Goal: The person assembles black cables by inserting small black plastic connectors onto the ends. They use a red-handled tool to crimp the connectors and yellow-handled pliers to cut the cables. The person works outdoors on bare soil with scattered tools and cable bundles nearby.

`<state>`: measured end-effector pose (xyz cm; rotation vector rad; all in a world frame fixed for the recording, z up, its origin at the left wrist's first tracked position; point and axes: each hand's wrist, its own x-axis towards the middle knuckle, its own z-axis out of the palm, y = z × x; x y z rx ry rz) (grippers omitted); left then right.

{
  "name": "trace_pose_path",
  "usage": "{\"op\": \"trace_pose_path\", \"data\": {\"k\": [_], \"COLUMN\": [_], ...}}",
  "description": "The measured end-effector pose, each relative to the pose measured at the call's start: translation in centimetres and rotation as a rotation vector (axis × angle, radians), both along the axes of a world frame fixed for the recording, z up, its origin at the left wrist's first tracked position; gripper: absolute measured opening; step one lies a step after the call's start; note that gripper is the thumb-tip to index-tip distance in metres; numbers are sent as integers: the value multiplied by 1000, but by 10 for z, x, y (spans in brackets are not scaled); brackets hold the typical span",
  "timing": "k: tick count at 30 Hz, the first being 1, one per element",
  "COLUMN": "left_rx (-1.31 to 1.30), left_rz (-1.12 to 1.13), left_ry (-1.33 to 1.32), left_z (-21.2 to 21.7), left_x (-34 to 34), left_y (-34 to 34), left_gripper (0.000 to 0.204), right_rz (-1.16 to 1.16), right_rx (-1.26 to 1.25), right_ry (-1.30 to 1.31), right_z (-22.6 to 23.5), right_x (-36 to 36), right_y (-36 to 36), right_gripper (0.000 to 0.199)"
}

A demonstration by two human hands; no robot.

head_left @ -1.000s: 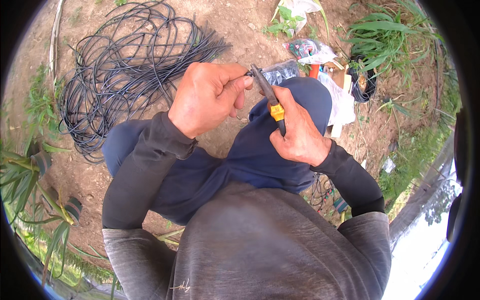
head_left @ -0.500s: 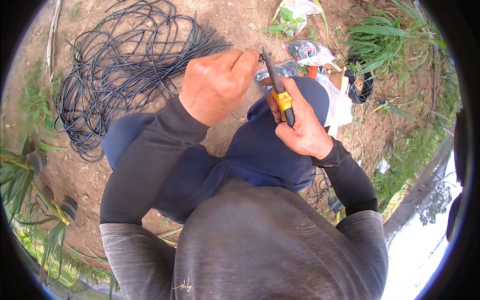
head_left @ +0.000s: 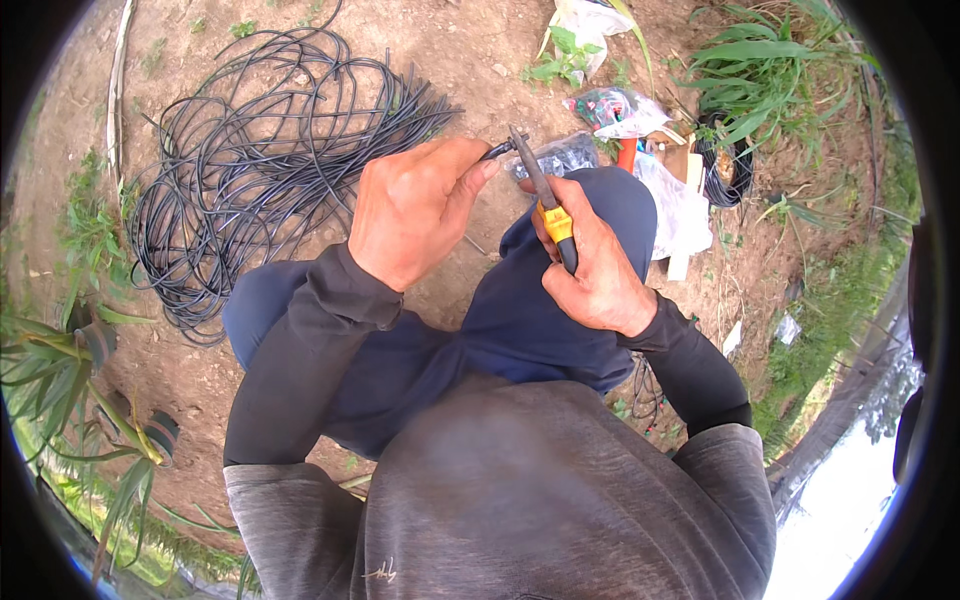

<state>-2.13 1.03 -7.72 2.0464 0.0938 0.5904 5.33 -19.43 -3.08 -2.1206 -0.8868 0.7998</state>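
My left hand (head_left: 418, 208) pinches a short black tube (head_left: 497, 151) between thumb and fingers, its tip poking out to the right. At that tip a small dark piece touches the jaws of the long-nosed pliers (head_left: 534, 176); whether the jaws clamp it I cannot tell. My right hand (head_left: 598, 262) is wrapped round the pliers' yellow and black handles, above my right knee. A big tangle of thin black tubing (head_left: 270, 170) lies on the ground beyond my left hand; whether the pinched piece joins it is hidden.
Clear plastic bags with small parts (head_left: 612, 108) and dark pieces (head_left: 562, 155) lie beyond my right knee. Next to them are an orange object (head_left: 627, 153), a white bag (head_left: 676, 205) and a black coil (head_left: 727, 170). Leafy plants (head_left: 765, 65) grow at right, potted ones (head_left: 60, 360) at left.
My left hand has come slightly nearer and more of the black tube shows past its fingers. The pliers have shifted a little left and nearer, still at the tube's tip.
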Motion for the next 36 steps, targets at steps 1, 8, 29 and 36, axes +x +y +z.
{"op": "trace_pose_path", "data": {"k": [1, 8, 29, 36], "left_rx": [-6, 27, -98, -357], "left_rz": [9, 8, -116, -242], "left_ry": [-11, 33, 51, 182], "left_z": [-3, -1, -11, 14], "left_x": [0, -5, -4, 9], "left_y": [-1, -2, 9, 14], "left_gripper": [13, 15, 8, 16], "right_rz": [8, 61, 185, 99], "right_rx": [-8, 18, -140, -31], "right_ry": [-25, -150, -101, 18], "right_z": [0, -1, 1, 2], "right_x": [0, -4, 1, -1], "right_y": [0, 3, 9, 7], "right_gripper": [76, 73, 71, 83]}}
